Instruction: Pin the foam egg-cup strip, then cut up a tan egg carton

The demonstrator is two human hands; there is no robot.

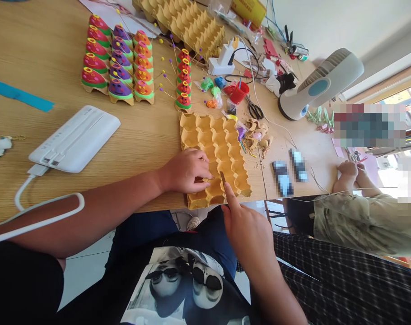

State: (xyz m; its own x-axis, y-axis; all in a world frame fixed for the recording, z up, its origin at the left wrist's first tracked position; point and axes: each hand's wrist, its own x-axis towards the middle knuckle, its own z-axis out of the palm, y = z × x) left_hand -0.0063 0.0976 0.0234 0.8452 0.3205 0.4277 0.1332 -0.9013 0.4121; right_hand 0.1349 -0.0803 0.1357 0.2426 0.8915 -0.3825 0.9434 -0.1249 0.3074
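I judge cutting in hand: right fingers (231, 196) clamped on knife (222, 177), left fingers (199, 172) slightly apart on egg tray (238, 156); next stroke needs bracing

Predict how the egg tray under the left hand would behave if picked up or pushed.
The egg tray is probably light for its size, looking like thin molded pulp. Its ridged cups should keep it fairly stiff. Lying broad and low on the table, it would likely slide rather than tip.
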